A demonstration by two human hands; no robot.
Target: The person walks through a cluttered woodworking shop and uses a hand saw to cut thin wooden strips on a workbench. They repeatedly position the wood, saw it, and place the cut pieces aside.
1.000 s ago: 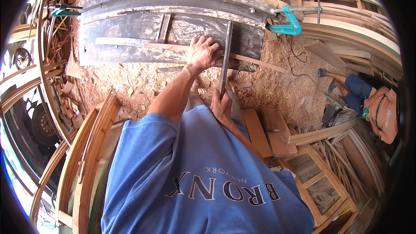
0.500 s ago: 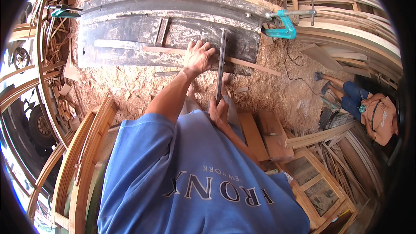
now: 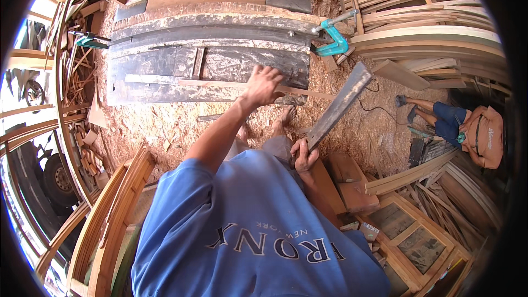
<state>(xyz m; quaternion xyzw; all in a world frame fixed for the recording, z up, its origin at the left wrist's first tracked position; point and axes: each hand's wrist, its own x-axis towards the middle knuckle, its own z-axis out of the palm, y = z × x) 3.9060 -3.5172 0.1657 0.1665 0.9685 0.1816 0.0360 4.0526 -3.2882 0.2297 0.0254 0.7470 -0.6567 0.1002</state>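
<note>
My left hand [image 3: 263, 85] lies with spread, slightly bent fingers over a thin pale wooden strip [image 3: 214, 83], which lies along a worn dark board [image 3: 148, 63]. My right hand [image 3: 303, 155] grips the lower end of a long, dark, scuffed bar [image 3: 341, 104], which slants up to the right, clear of the board. A short channel-shaped piece [image 3: 198, 63] rests on the board left of my left hand. Teal C-clamps hold the curved layers behind it at the left [image 3: 88, 41] and right [image 3: 333, 41] ends.
Timber stacks [image 3: 412, 11] line the upper right. A person [image 3: 467, 132] in an orange shirt is low at the right. Curved wooden frames [image 3: 110, 225], cardboard boxes [image 3: 352, 181] and a framed panel [image 3: 412, 242] are near me. A black cable crosses the shavings-covered floor [image 3: 379, 126].
The bar in my right hand has moved right, off the board and strip, and now slants. My left hand has lifted its fingers slightly and shifted right. The view has tilted, showing more frames at the top.
</note>
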